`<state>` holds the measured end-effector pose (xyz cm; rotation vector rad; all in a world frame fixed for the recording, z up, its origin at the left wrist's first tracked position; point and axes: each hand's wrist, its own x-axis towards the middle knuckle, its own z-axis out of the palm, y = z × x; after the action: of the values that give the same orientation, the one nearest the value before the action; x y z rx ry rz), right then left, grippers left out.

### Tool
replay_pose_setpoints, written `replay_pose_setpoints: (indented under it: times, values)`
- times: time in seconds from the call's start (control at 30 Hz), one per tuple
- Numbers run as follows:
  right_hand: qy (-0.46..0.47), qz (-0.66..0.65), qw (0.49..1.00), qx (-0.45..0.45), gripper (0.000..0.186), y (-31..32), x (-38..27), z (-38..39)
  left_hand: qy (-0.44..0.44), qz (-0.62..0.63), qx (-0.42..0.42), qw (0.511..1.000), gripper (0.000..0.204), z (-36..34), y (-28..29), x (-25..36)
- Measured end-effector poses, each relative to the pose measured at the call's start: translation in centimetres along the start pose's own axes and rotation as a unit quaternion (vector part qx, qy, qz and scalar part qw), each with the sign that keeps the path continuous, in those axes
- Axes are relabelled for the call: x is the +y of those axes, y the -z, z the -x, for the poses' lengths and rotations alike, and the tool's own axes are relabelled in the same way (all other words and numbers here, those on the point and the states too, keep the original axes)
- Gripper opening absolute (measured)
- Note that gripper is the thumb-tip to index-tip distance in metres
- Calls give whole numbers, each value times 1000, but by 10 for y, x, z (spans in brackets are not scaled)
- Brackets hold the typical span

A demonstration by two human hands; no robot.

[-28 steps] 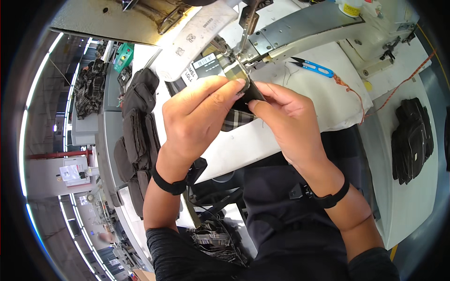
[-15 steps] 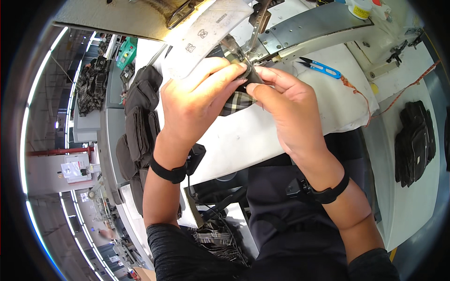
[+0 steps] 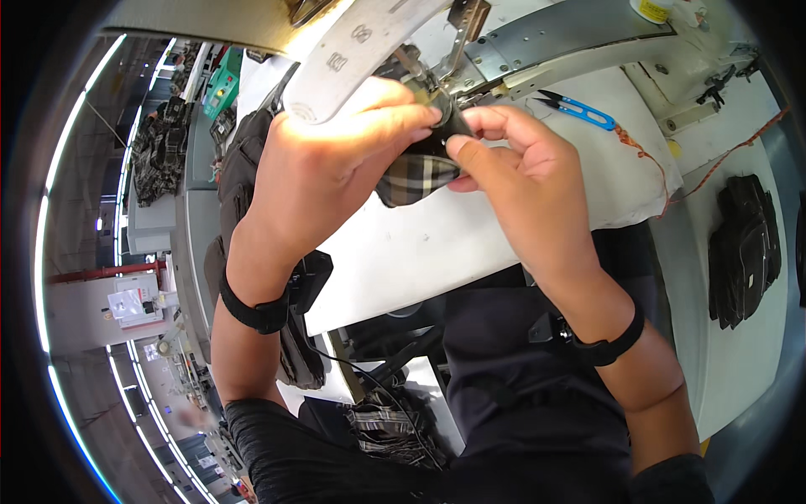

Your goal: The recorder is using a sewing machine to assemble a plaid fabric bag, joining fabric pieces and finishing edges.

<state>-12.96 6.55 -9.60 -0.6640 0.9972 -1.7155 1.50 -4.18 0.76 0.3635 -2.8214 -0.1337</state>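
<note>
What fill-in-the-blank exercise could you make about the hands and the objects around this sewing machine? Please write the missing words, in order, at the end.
1. The left hand and the right hand hold the plaid fabric piece, and the open snips lie nearer to the ____ hand.
2. The handle of the snips is coloured ____.
3. The strap on the right wrist is coloured ____.
4. The green object is on the ____ side of the picture.

Missing words: right; blue; black; left.
</note>
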Motion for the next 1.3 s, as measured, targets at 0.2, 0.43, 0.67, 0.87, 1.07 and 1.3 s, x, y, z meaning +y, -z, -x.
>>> replay_pose_setpoints:
  times: [0.2,0.43,0.67,0.87,1.07,1.3]
  values:
    - [36,-11,998,52,12,-13,2,-9,55,-30,41,997,20,-1,-7,9]
    - [52,32,997,44,13,-7,1,-16,134,-59,77,986,16,-6,-19,32]
    - [45,44,997,42,18,-5,-3,-17,180,-95,88,975,17,-4,-25,46]
    - [38,20,999,19,18,-8,1,-18,106,-80,92,987,19,11,-16,19]
    - [186,278,939,77,15,-5,0,-2,100,-51,32,993,17,-7,-5,33]
    - [43,318,946,-35,14,4,-31,3,172,-4,35,984,16,-7,-2,37]
